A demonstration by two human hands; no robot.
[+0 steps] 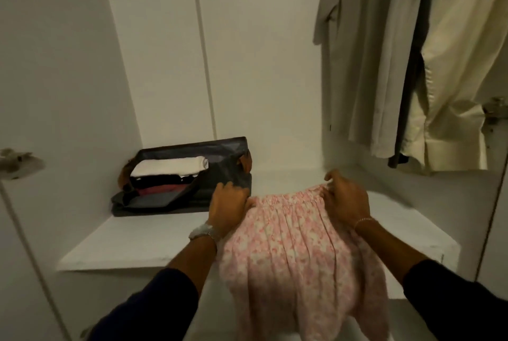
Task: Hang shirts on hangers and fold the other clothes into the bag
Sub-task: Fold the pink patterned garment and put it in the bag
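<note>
A pink floral skirt (297, 244) lies spread on the white wardrobe shelf (132, 244), its hem hanging over the near edge. The left hand (228, 207) grips the left end of the gathered waistband; the right hand (346, 197) pinches the right end, fingers curled into the fabric. Just left of the skirt, an open dark bag (192, 175) holds folded clothes (170, 175). Pale shirts (412, 60) hang at far right.

Sleeves: dark navy, long, pushed up the forearms.
Left wrist: silver metal watch (203, 231) with link band.
Right wrist: thin silver chain bracelet (363, 220).
</note>
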